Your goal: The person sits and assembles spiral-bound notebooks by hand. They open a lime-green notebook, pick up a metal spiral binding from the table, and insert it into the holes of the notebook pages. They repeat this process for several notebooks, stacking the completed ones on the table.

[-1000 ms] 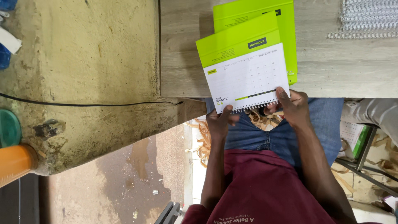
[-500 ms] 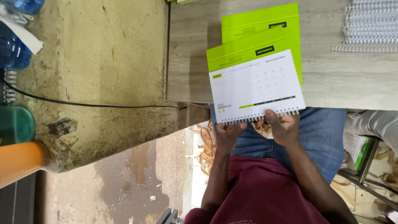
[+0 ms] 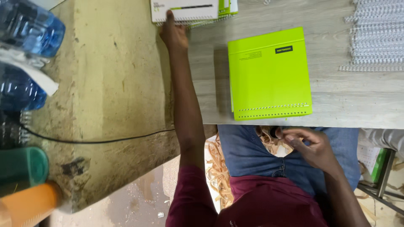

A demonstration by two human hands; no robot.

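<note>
Head view: looks down on a pale wood-grain counter (image 3: 336, 105), with the person's lap below its near edge.
Left hand (image 3: 173, 34): arm stretched far forward, fingers laid flat and loosely spread on a white bound booklet (image 3: 185, 9); it presses on it and grips nothing.
White bound booklet: at the counter's far edge, topmost of a small stack, green sheets showing beneath it.
Right hand (image 3: 309, 145): low over the lap, just below the counter's edge, fingers curled narrow; whether it pinches anything cannot be told.
Green punched covers (image 3: 269, 73): flat, mid-counter, holes along the near edge, no coil fitted.
Wire binding coils (image 3: 376, 35): heaped at the far right, well apart from both hands.
Step in hand (judged): setting a finished booklet on the stack.
Next move calls for (judged): bringing the left hand to the green covers and a coil within reach.
Other: blue water bottles (image 3: 25, 46) at left; paper shavings (image 3: 219, 172) near the lap.
</note>
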